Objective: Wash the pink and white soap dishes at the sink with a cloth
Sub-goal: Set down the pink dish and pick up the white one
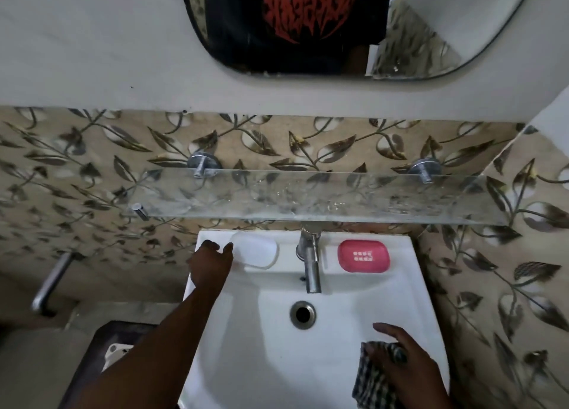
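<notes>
The white soap dish (255, 250) is seated on the back ledge of the sink (385, 301), left of the tap (310, 262). It is flat, open side up, its left end touched by the thumb of the left hand (209, 262). That hand is spread around the dish's left end with fingers apart — contact is seen at the thumb only, and no closed grip on the dish is made out.

The pink soap dish (364, 256) is placed on the same ledge, right of the tap, upright, with a small slotted white panel at its centre. It is well apart from both hands.

The checked cloth (374, 378) is held at the sink's front right rim under the right hand (406, 368). The palm is pressed over the cloth, index finger extended, remaining fingers curled onto the fabric; the lower part of the cloth hangs below the hand.

The basin is white, with the drain (302, 314) open and no running water observed from the tap.

Above the sink a glass shelf (308, 197) is mounted on metal pegs against leaf-patterned tiles — marked with spots and streaks. A mirror (431, 39) is fixed higher on the wall.
</notes>
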